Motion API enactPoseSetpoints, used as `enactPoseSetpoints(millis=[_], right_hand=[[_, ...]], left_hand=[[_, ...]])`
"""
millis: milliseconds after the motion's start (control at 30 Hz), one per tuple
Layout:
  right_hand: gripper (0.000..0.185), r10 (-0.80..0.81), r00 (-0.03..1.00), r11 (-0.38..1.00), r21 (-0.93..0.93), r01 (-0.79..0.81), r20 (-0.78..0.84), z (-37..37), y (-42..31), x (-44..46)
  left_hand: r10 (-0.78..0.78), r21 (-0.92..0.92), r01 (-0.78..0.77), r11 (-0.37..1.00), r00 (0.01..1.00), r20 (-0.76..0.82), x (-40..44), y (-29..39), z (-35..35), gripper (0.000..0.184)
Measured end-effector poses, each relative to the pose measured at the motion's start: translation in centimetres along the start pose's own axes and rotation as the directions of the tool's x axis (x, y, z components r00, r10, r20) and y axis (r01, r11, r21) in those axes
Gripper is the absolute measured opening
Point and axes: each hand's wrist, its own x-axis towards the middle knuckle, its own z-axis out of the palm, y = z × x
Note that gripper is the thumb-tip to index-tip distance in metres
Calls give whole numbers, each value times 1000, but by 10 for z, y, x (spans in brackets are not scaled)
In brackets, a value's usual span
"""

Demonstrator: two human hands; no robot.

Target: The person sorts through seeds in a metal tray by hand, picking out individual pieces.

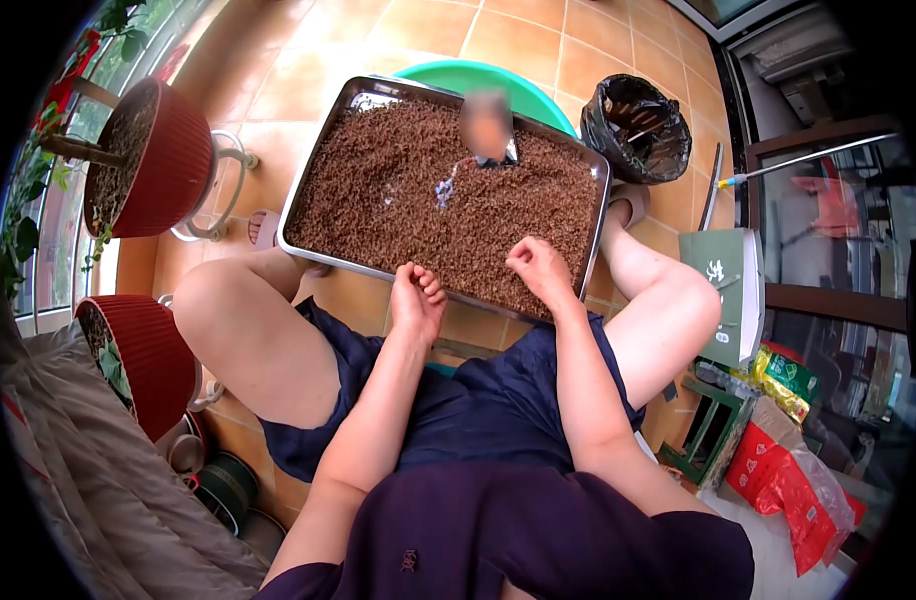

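Observation:
A large metal tray [300, 205] full of small reddish-brown dried grains [398, 150] lies between my knees. Palm up, my left hand [418, 298] rests at the tray's near edge with its fingers curled in; whatever they may hold is hidden. My right hand [540, 268] hovers at the near right part of the grains, thumb and fingers pinched together, and anything between them is too small to make out. On the grains lies a dark-edged flat thing, perhaps a phone [500, 158], partly blurred. Beside it is a small bluish-white charm-like thing [444, 192].
A green basin [458, 70] shows beneath the tray's far side. To the right stand a bin lined with a black bag [643, 135], a grey-green paper bag [713, 300] and red packaging [778, 490]. Red plant pots [158, 160] stand at left on the tiled floor.

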Motion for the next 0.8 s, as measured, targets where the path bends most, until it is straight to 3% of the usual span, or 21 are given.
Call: enactPoseSetpoints(millis=[100, 133, 267, 367, 400, 533, 633, 733, 800], right_hand=[[19, 88, 987, 996, -3, -89, 132, 6, -16, -6], [18, 68, 993, 994, -90, -60, 95, 10, -18, -9], [17, 48, 998, 993, -107, -44, 32, 15, -5, -6], [16, 165, 985, 981, 91, -170, 55, 9, 17, 3], [18, 169, 980, 941, 278, -191, 101, 3, 19, 4], [20, 178, 971, 795, 558, -237, 159, -9, 20, 3], [16, 281, 958, 807, 526, -269, 59, -4, 34, 3], [10, 308, 925, 947, 167, -275, -224, -4, 44, 4], [8, 234, 913, 971, 122, -205, -335, -3, 46, 6]], left_hand=[[-1, 2, 1, 1000, 1000, -1, 0, 0, 0, 22], [-2, 6, 2, 1000, 1000, 0, 0, 0, 0, 22], [-10, 12, 10, 1000, 1000, 0, 0, 0, 0, 22], [-12, 24, 12, 1000, 1000, 12, 0, 0, 1, 22], [-13, 32, 13, 999, 1000, 19, -1, 0, 2, 22], [-40, 83, 35, 996, 998, 56, -1, -5, 9, 23], [-65, 92, 59, 994, 996, 66, 0, -8, 8, 23], [-79, 90, 72, 993, 994, 74, 2, -8, 4, 23], [-91, 93, 83, 992, 993, 79, 2, -7, 3, 23]])
